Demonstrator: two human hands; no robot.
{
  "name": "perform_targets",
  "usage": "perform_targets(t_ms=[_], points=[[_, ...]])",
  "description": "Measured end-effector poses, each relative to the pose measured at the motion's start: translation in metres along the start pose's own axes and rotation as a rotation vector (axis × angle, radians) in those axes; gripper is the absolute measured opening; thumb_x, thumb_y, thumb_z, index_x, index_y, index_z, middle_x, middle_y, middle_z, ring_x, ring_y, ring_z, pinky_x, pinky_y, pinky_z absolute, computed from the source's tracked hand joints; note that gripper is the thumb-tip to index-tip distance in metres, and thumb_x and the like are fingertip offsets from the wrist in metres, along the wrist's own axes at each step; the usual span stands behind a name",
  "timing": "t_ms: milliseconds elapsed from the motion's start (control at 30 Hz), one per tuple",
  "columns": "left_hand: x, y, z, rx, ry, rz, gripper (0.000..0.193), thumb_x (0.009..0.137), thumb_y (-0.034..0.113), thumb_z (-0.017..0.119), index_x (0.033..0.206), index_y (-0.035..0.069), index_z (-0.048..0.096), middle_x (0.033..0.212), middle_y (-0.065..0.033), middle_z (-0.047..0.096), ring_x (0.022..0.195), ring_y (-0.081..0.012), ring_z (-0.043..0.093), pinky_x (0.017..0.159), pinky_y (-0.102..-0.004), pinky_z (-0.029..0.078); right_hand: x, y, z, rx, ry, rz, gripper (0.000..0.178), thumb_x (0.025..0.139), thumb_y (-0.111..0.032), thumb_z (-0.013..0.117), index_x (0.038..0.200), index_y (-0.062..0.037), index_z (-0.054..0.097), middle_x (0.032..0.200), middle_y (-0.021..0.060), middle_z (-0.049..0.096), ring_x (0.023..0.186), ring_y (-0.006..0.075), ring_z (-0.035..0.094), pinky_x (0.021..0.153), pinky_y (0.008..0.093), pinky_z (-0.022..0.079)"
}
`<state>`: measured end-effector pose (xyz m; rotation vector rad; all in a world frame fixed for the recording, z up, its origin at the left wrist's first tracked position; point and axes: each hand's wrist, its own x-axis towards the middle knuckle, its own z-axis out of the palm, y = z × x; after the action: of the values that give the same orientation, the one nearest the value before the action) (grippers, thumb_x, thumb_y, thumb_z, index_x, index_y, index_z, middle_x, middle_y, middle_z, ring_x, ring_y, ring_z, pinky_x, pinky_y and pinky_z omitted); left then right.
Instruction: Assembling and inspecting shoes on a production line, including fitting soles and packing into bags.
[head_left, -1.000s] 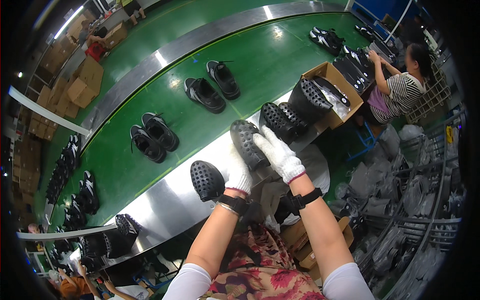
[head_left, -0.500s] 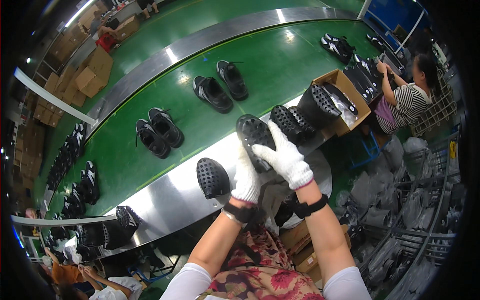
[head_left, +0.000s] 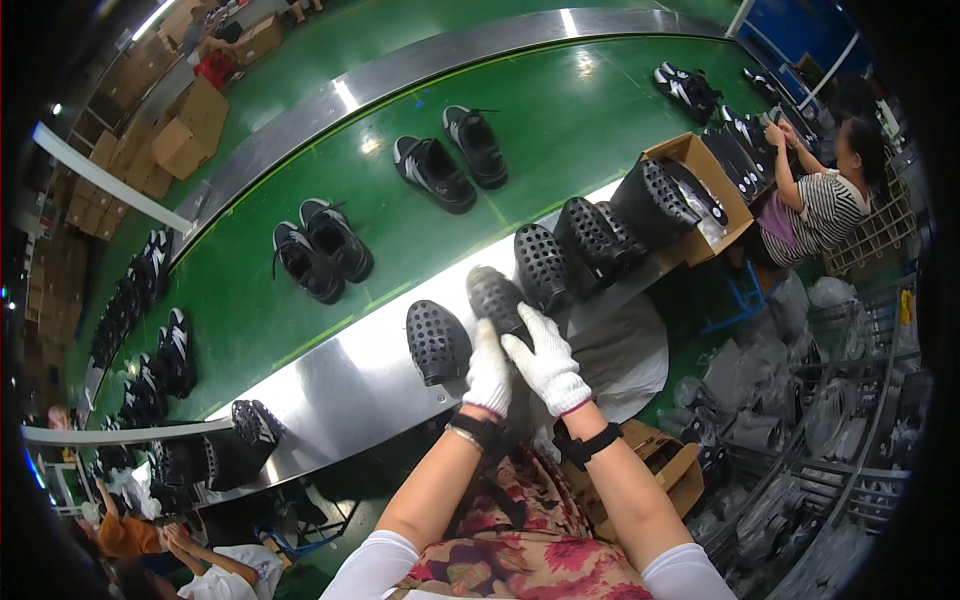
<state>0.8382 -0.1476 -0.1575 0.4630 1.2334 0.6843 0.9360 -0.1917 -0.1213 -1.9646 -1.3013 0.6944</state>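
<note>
Gloves of white knit covered both hands, which closed together on one black clog (head_left: 497, 298) held just above the near edge of the steel surface (head_left: 330, 385). The left hand (head_left: 489, 370) gripped the clog from the side nearer the person, and the right hand (head_left: 546, 362) clasped it from the right, fingers laid over its back end. The clog was matte black, rounded at the toe and dotted all over its upper with small round holes; it pointed away from the person, toe tilted up. A second clog (head_left: 436, 341) of the same kind lay on the surface just left of the hands, apart from them. Three more black perforated clogs (head_left: 572, 252) stood in a row farther right along the surface, beside an open cardboard box (head_left: 712, 190) holding another. Beyond the surface ran a green belt (head_left: 420, 250) carrying pairs of black sneakers (head_left: 450, 160) with white trim. At the right a person in a striped shirt (head_left: 825, 205) handled shoes near the box.
</note>
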Motion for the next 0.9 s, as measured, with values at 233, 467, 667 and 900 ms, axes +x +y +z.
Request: perform_targets(t_ms=[233, 467, 667, 900], points=[[-0.052, 0.010, -0.016, 0.303, -0.032, 0.204, 0.053, 0.102, 0.043, 0.049, 0.130, -0.002, 0.055, 0.119, -0.0129, 0.062, 0.106, -0.0207, 0.059, 0.096, -0.0360, 0.048, -0.018, -0.015, -0.002, -0.146, 0.229, -0.063, 0.052, 0.089, -0.016, 0.065, 0.137, -0.0032, 0.051, 0.130, 0.0278, 0.055, 0.116, 0.0459, 0.056, 0.098, 0.0465, 0.049], [-0.104, 0.063, -0.094, 0.502, 0.280, 0.645, 0.047, 0.096, 0.022, 0.062, 0.134, -0.004, 0.052, 0.132, -0.0223, 0.058, 0.120, -0.0322, 0.058, 0.103, -0.0391, 0.046, -0.058, -0.074, 0.000, -0.170, 0.179, -0.533, 0.048, 0.084, -0.012, 0.072, 0.127, 0.0016, 0.058, 0.119, 0.0278, 0.061, 0.108, 0.0431, 0.061, 0.096, 0.0458, 0.051], [0.012, 0.039, -0.138, -0.071, -0.180, 0.129, 0.051, 0.103, 0.040, 0.045, 0.139, 0.004, 0.047, 0.127, -0.0158, 0.060, 0.113, -0.0265, 0.059, 0.097, -0.0405, 0.049, -0.027, -0.082, 0.067, -0.400, -0.084, -0.441, 0.060, 0.083, -0.024, 0.070, 0.137, -0.0075, 0.052, 0.134, 0.0307, 0.049, 0.121, 0.0479, 0.049, 0.101, 0.0533, 0.043], [-0.020, 0.053, -0.102, 0.090, -0.106, 0.101, 0.058, 0.102, 0.048, 0.046, 0.143, 0.007, 0.047, 0.130, -0.0132, 0.058, 0.114, -0.0218, 0.057, 0.095, -0.0377, 0.049, -0.016, -0.065, 0.045, -0.487, -0.033, -0.369, 0.061, 0.079, -0.018, 0.073, 0.135, -0.0069, 0.052, 0.134, 0.0287, 0.049, 0.119, 0.0450, 0.051, 0.101, 0.0502, 0.046]])
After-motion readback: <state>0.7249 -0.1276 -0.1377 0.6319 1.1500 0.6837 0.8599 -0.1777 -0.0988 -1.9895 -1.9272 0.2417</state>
